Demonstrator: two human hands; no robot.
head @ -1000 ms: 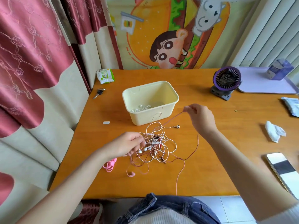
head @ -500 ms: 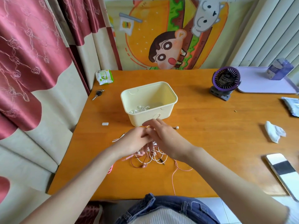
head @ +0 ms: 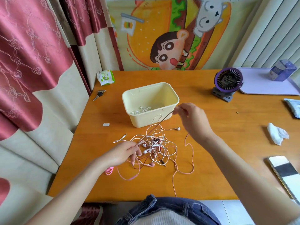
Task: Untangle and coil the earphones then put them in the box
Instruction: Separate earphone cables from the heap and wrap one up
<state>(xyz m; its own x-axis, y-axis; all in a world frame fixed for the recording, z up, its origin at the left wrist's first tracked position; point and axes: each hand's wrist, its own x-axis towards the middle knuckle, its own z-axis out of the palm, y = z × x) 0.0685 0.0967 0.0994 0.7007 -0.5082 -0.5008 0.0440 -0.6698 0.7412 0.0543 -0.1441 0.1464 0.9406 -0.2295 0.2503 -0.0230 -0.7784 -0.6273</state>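
A tangle of white, pink and dark red earphones (head: pixel 155 146) lies on the orange table in front of a cream box (head: pixel 172 97). A coiled white pair lies inside the box (head: pixel 140 109). My right hand (head: pixel 190 117) is raised beside the box's right front corner and pinches a dark red cable, drawn taut down to the left. My left hand (head: pixel 125 151) pinches the same cable at the tangle's left edge. A loose pink cable (head: pixel 191 161) trails to the table's near edge.
A purple fan (head: pixel 228 82) and a lilac tray (head: pixel 263 83) with a carton stand at the back right. A phone (head: pixel 283 170) and a crumpled tissue (head: pixel 276 133) lie right. Keys (head: pixel 99 94), a wipes pack (head: pixel 105 77) and a small pink coil (head: pixel 109 170) lie left.
Half a second ago both hands met over the tangle. My right hand has since pulled up and to the right, stretching the dark red cable; my left hand stayed low at the tangle.
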